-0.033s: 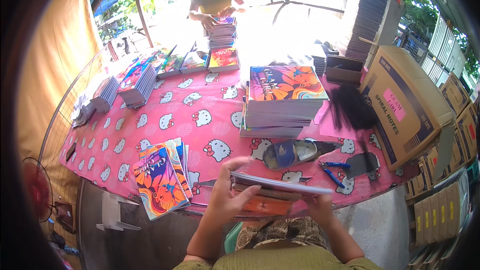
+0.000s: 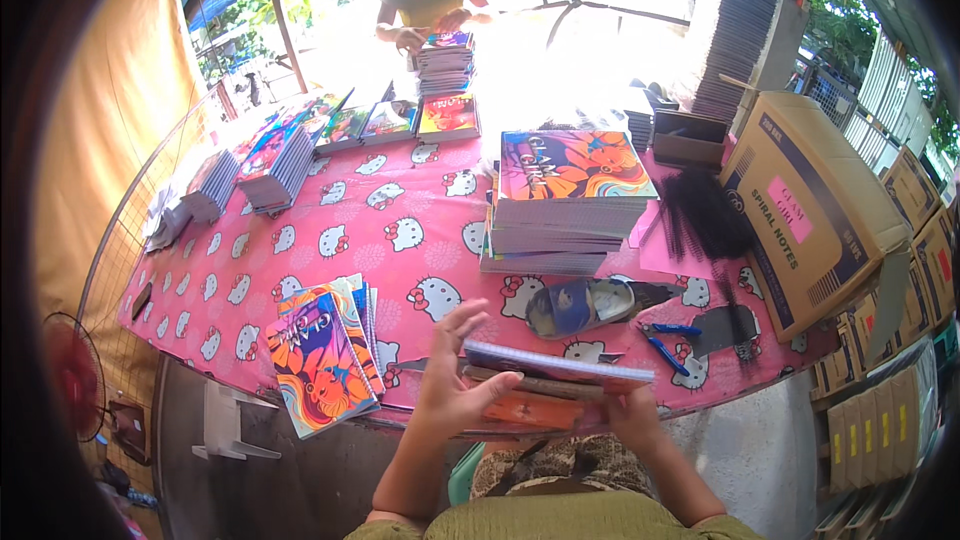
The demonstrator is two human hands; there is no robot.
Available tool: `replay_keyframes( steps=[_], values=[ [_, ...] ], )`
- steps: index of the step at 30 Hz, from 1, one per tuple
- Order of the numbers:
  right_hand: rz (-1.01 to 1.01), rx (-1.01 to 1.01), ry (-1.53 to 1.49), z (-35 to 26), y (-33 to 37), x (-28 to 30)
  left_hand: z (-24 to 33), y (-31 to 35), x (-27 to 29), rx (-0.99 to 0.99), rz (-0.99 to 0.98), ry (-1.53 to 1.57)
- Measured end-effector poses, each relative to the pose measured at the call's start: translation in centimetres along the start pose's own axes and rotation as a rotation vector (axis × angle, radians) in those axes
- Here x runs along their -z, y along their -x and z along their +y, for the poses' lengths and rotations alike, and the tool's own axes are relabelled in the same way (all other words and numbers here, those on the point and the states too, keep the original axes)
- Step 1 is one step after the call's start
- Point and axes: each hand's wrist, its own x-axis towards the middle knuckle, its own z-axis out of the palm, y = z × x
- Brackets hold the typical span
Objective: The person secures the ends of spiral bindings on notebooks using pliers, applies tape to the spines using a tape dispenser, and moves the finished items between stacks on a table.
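Note:
Just past the near table edge, I hold a few spiral notebooks (image 2: 560,370) in a tilted bundle. Their white page edges, a brown backing board and an orange cover show. My left hand (image 2: 452,380) grips their left end, thumb laid over the near side and fingers extended up behind. At the right end my right hand (image 2: 632,415) holds on, its fingers partly hidden by the bundle. Left of my hands lies a small fanned pile of colourful notebooks (image 2: 325,355). Beyond the bundle stands a tall notebook stack (image 2: 570,200) with an orange and purple cover on top.
Blue-handled pliers (image 2: 668,345), a cut-open plastic container (image 2: 580,307) and black binding coils (image 2: 705,215) lie to the right, by a cardboard box (image 2: 815,210). More notebook stacks (image 2: 275,170) line the far left. Across the pink-covered table (image 2: 340,230), another person (image 2: 430,10) handles a stack.
The upper notebook in my hands has tipped slightly, its right end drawing a little left. My left fingers have lifted a bit. The other person's hand has shifted slightly left.

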Motion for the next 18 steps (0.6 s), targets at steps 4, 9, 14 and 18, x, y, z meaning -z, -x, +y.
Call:
replay_keyframes(
  steps=[4,9,14,18],
  values=[
    [0.006,0.019,-0.418,-2.0,-0.2,-2.8,-3.7,1.6,-0.3,-0.04,0.353,-0.016],
    [-0.096,0.174,-0.036,-2.2,-3.1,-0.9,-6.8,1.9,-0.2,0.115,0.253,-0.024],
    [0.548,0.147,0.627,6.4,-9.4,13.7,-3.3,1.1,-1.2,-0.421,0.343,-0.602],
    [0.471,-0.422,1.057,10.4,-11.4,18.3,1.2,0.3,-5.9,-0.54,0.052,-1.09]
  ],
)
